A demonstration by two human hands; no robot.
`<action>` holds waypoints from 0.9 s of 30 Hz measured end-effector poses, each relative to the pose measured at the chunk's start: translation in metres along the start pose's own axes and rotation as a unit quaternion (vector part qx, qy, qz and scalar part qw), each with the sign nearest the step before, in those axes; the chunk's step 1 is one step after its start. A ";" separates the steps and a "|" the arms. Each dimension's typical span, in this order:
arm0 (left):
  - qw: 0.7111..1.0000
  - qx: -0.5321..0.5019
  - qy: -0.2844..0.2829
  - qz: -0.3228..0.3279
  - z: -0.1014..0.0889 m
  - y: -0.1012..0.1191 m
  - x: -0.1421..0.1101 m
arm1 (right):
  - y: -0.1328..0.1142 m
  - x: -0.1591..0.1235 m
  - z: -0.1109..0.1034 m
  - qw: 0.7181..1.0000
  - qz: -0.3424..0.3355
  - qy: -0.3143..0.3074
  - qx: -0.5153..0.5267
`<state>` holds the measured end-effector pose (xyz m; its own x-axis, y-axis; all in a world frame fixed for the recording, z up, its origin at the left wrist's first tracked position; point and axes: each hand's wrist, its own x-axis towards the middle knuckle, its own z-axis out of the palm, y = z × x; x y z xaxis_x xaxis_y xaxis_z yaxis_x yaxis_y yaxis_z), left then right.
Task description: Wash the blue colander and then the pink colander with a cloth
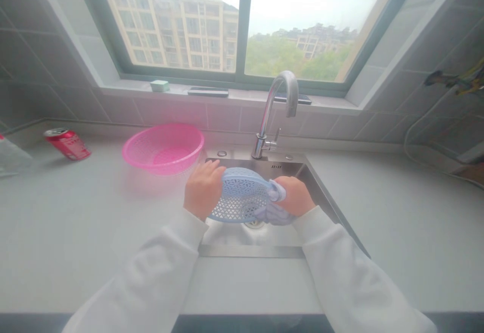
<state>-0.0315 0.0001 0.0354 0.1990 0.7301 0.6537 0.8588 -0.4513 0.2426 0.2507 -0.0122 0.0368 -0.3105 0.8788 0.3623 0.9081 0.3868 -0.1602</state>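
Observation:
Over the steel sink (242, 250) I hold a light blue perforated basket (238, 199), tipped on its side with its underside toward me. My left hand (202, 189) is closed on the basket's left rim. My right hand (297, 197) is closed on a pale lilac cloth (274, 204), pressed against the basket's right edge. Both arms wear white sleeves. The sink drain shows just below the basket.
A pink perforated basket (163, 149) stands on the grey counter left of the sink. A red drink can (68, 144) lies on its side at far left. A chrome tap (272, 113) arches over the sink. The window sill holds a small green block (159, 86) and dark flat objects.

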 end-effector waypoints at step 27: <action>0.885 -0.285 0.136 -0.341 0.003 -0.030 0.006 | 0.009 0.000 -0.016 0.957 0.061 0.029 0.282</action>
<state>-0.0552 0.0197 0.0301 -0.4621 0.8167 0.3456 0.3427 -0.1950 0.9190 0.2634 -0.0130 0.0504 -0.1810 0.9162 0.3575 0.6356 0.3864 -0.6684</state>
